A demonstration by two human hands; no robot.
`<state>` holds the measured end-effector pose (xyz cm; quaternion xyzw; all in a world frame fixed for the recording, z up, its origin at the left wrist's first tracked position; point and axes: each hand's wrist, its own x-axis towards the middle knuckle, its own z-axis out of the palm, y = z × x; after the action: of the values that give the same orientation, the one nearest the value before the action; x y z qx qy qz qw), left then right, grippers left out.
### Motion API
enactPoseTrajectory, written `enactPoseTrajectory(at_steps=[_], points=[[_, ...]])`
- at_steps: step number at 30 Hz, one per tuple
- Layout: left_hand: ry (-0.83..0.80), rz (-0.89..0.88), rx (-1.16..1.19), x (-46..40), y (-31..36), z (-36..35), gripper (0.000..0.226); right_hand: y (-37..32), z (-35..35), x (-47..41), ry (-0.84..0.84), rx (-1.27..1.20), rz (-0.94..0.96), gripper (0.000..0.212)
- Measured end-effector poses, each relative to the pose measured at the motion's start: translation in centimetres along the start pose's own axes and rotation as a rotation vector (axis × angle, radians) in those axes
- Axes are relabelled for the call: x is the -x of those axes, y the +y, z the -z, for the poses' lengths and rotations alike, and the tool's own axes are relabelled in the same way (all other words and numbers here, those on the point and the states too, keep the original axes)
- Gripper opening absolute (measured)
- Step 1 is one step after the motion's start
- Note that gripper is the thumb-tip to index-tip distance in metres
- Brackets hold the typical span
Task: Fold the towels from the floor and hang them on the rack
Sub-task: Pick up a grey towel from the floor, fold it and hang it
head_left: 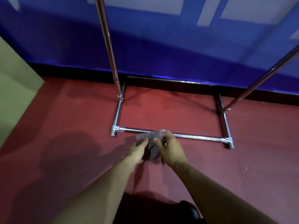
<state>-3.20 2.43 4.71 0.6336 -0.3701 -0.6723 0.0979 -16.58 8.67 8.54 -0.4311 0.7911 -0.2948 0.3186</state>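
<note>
While both arms are stretched forward over a red floor (80, 118), a small grey towel (151, 143) is pinched between the left hand (137, 151) and the right hand (171, 150). It is held bunched just in front of the chrome rack (194, 136), whose lower bar is seen behind it.

No legible text, label or number anywhere.

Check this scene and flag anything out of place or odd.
Nothing stands out. Both hands, left and right, hold a bunched grey towel in front of the rack, whose base sits flat on the red floor.
</note>
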Motion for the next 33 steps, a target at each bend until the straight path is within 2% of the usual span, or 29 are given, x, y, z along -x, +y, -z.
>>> enactPoseTrajectory(at_steps=[2, 5, 9, 14, 17, 21, 23, 25, 27, 31, 33], points=[[-0.048, -0.104, 0.000, 2.7, 3.2, 1.0, 0.056, -3.1, 2.2, 0.8, 0.038, -0.052, 0.045, 0.018], [-0.149, -0.209, 0.024, 7.7, 8.3, 2.7, 0.043, -8.1, 5.7, 2.2, 0.107, -0.190, 0.102, 0.013], [-0.278, -0.355, 0.128, 14.4, 13.0, 4.5, 0.052, -15.1, 9.5, 5.2, 0.187, -0.342, 0.198, 0.011], [-0.458, -0.343, 0.307, 23.2, 15.5, 4.7, 0.049, -21.4, 12.8, 9.9, 0.223, -0.420, 0.333, 0.012], [-0.578, -0.294, 0.540, 28.0, 15.2, 4.3, 0.063, -24.1, 14.4, 13.2, 0.205, -0.408, 0.393, 0.012], [-0.654, -0.322, 0.742, 33.6, 14.9, 4.1, 0.073, -26.9, 15.7, 17.0, 0.153, -0.305, 0.446, 0.032], [-0.670, -0.329, 0.794, 35.2, 14.7, 4.2, 0.083, -27.6, 16.3, 18.3, 0.283, -0.185, 0.533, 0.032], [-0.668, -0.322, 0.841, 36.2, 14.6, 4.3, 0.091, -28.1, 17.3, 19.7, 0.521, -0.087, 0.586, 0.018], [-0.654, -0.325, 0.852, 36.7, 14.6, 4.5, 0.096, -27.8, 18.3, 20.4, 0.616, -0.075, 0.485, 0.019], [-0.611, -0.365, 0.797, 36.3, 14.7, 5.1, 0.104, -25.0, 18.9, 19.3, 0.430, -0.090, 0.221, 0.065], [-0.603, -0.379, 0.770, 35.6, 14.8, 5.3, 0.106, -24.0, 18.8, 18.9, 0.304, -0.253, 0.195, 0.063]])
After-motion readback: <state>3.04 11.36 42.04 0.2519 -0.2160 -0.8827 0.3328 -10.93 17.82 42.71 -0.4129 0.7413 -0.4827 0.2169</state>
